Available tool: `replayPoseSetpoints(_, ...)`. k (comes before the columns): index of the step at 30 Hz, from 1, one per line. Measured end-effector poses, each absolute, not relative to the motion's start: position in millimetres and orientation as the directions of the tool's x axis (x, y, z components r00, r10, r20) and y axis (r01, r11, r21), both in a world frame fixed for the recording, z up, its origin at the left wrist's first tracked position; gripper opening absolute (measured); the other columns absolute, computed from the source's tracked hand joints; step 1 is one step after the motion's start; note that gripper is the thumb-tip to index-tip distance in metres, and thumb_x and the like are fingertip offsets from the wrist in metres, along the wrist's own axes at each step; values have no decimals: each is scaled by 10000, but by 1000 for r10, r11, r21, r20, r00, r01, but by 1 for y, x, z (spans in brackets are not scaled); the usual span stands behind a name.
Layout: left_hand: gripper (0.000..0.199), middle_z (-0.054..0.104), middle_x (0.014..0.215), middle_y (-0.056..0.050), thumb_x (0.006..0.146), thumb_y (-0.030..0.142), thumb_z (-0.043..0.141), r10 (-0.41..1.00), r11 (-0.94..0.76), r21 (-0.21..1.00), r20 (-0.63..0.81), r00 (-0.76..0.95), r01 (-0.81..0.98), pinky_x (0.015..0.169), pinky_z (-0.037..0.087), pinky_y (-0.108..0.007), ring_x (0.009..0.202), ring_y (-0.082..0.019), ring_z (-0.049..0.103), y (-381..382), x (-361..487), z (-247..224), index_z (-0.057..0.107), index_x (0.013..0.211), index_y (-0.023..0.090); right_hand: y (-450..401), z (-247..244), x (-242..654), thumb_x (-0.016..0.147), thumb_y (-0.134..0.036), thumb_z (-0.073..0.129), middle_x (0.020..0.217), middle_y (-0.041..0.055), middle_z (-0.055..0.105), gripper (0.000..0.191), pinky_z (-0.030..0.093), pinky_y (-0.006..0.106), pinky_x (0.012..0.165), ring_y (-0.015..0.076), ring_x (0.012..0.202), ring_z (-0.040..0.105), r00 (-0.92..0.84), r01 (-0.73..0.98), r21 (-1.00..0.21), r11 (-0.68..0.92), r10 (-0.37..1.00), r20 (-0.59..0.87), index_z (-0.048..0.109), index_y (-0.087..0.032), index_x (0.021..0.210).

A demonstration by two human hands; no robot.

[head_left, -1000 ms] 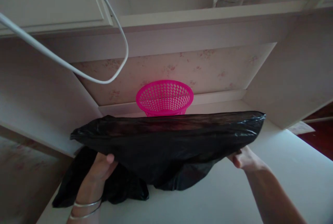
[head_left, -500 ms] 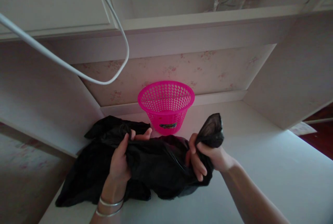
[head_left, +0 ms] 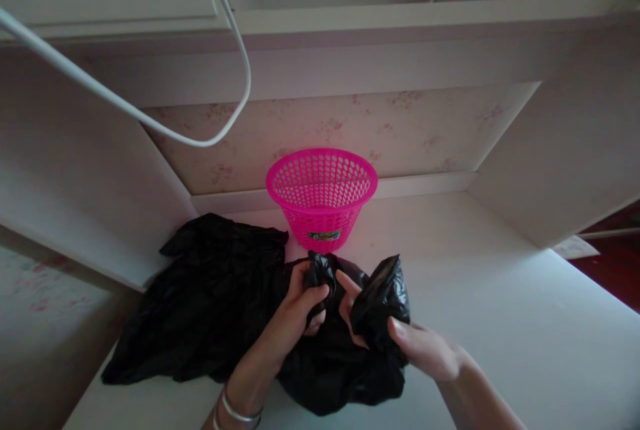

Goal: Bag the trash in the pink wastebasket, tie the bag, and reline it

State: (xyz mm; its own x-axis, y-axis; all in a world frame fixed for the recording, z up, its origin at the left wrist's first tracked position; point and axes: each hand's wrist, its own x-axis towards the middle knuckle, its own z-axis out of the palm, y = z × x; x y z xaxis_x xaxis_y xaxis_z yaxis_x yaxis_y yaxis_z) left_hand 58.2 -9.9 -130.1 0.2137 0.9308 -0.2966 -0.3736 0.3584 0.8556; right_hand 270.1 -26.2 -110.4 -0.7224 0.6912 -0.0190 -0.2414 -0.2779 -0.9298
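Both my hands grip a black plastic bag (head_left: 340,370) in front of a pink mesh basket (head_left: 325,217). My left hand (head_left: 305,300), with bangles at its wrist, pinches a gathered bit of the bag between thumb and fingers. To its right, my right hand (head_left: 400,330) is closed on a bunched end that sticks up; some of its fingers are partly hidden by the plastic. Another spread of black plastic (head_left: 200,310) lies on the left; whether it joins the held bag I cannot tell. The basket stands upright with its mouth up.
A white cable (head_left: 195,140) hangs in a loop at upper left. Above is a white shelf (head_left: 350,20) with clear-wrapped items at its right. White side panels (head_left: 560,137) flank the white surface (head_left: 490,297), and a floral wall (head_left: 400,123) stands behind.
My left hand has moved right, off the left part of the black plastic, and now grips close to my right hand. The right hand's bunched end sits lower. The view has shifted slightly.
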Motion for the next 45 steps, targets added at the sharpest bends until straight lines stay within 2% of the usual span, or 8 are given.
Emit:
replayPoseSetpoints(5, 285, 658, 773, 58, 836, 369, 652, 961, 278, 862, -255, 111, -425, 522, 462, -206, 567, -104, 592, -26, 64, -120, 456, 1014, 263, -30, -119, 245, 947, -594, 667, 783, -22, 607, 582, 421, 245, 592, 106, 603, 518, -411, -222, -962, -161, 910, -58, 486, -208, 1343)
replayPoseSetpoints(12, 201, 533, 601, 70, 816, 269, 700, 982, 189, 960, -182, 52, -205, 522, 386, -225, 505, -98, 491, -25, 58, -120, 521, 740, 216, -26, -122, 244, 872, -487, 778, 695, -32, 546, 371, 409, 225, 534, 95, 564, 496, -210, -85, -994, 71, 974, 87, 553, -201, 799)
replayPoseSetpoints(16, 163, 710, 1042, -41, 886, 321, 684, 989, 91, 994, -84, 119, -53, 830, 508, -279, 940, -192, 653, -25, 52, -120, 778, 965, 214, -27, -109, 254, 884, -487, 756, 1001, 59, 688, 301, 518, 302, 831, 201, 927, 637, -393, -59, -975, 214, 893, 220, 744, -212, 1007)
replayPoseSetpoints(20, 671, 647, 1367, -89, 782, 389, 812, 869, 48, 998, -16, 495, -52, 855, 549, -335, 1118, -274, 637, -30, 42, -119, 637, 1423, 289, -28, -101, 255, 1044, -436, 535, 1181, 84, 683, 317, 540, 332, 943, 221, 1091, 655, -531, -56, -974, 218, 820, 214, 751, -255, 1190)
replayPoseSetpoints(25, 521, 670, 1347, -109, 814, 390, 816, 920, -38, 993, -10, 392, 115, 1033, 514, -410, 1313, -336, 548, -32, 40, -125, 737, 1320, 296, -32, -109, 241, 1041, -303, 499, 1038, 91, 766, 255, 575, 264, 700, 199, 910, 735, -472, 145, -950, 277, 863, 180, 680, -224, 1203)
replayPoseSetpoints(33, 239, 649, 985, -48, 926, 231, 661, 925, -110, 993, 88, 370, 37, 712, 549, -254, 771, -150, 642, -34, 45, -120, 844, 1048, 323, -20, -116, 256, 968, -556, 641, 1024, 49, 676, 713, 528, 296, 733, 176, 837, 650, -321, 17, -994, 111, 942, 99, 319, -264, 1533)
replayPoseSetpoints(39, 190, 663, 1025, -53, 919, 214, 663, 913, -164, 984, 123, 389, 73, 802, 542, -286, 867, -180, 662, -31, 47, -114, 832, 956, 294, 3, -107, 254, 1007, -563, 566, 784, 5, 578, 420, 446, 251, 653, 140, 730, 511, -463, 117, -986, 118, 885, 51, 662, -168, 897)
replayPoseSetpoints(45, 260, 640, 814, -23, 998, 396, 589, 903, -8, 991, -50, 428, 135, 630, 459, -254, 633, -126, 561, -31, 46, -119, 796, 992, 240, 3, -95, 246, 978, -441, 620, 807, 11, 633, 260, 461, 240, 618, 127, 677, 547, -226, 47, -989, 137, 966, 123, 705, -195, 989)
